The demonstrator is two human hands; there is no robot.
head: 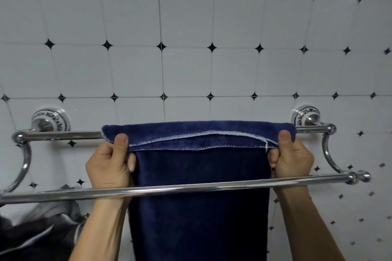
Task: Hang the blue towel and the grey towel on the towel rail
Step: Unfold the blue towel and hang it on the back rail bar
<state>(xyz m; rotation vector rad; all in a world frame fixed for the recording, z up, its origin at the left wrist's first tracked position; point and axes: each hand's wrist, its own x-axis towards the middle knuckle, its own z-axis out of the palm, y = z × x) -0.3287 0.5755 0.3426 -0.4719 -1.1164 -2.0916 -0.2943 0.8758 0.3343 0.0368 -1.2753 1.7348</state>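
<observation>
White tiled wall (pixel 191 70), black diamond insets; a two-bar chrome towel rail (pixel 191 189) is fixed to it. Nearest: the front bar crosses both wrists. Behind it, left hand (pixel 110 165) and right hand (pixel 292 159) each pinch a top corner of the blue towel (pixel 199 207), thumbs on top, fingers curled under. The towel is draped over the back bar and hangs behind the front one. Lower left: greyish cloth (pixel 53 214), blurred, cut off.

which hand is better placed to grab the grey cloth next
Probably left: the left hand, pinching the blue towel, is nearest the grey cloth; the right hand holds the far corner.
</observation>
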